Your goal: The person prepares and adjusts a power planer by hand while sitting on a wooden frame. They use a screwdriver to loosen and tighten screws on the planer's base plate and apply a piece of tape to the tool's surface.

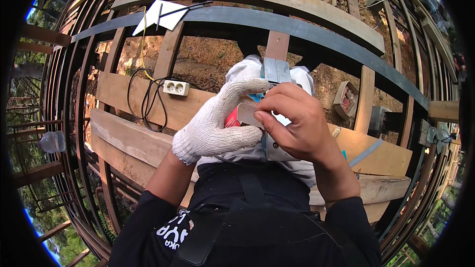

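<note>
Seen from above, a person crouches on wooden planks [148,136] laid over a frame of timber and dark steel beams [297,24], with bare earth showing through the gaps well below.

The left hand [217,123], in a white knit work glove, is closed around a small red and grey box [241,115], gripping it from the left with the fingers curled over its top. The bare right hand [297,123] is pinched together on the box's right edge, thumb and fingertips pressing at what looks like a flap or a small piece; exactly what the fingertips hold is hidden.

Directly behind the box, an upright grey metal bracket [276,71] stands against a wooden post, and its lower part shows beneath the right hand. A white bag or cloth [247,69] lies just beyond the box. To the left of the box, well apart, a white double power socket [176,87] rests on a plank with black cable [146,99] looped beside it.

What could go wrong, as a judgement: the box is held over open gaps, so a slip of the pinch could drop it or small contents through to the ground. The gloved fingers give little feel, which makes fumbling likelier. The loose cable near the knees could snag a foot.
</note>
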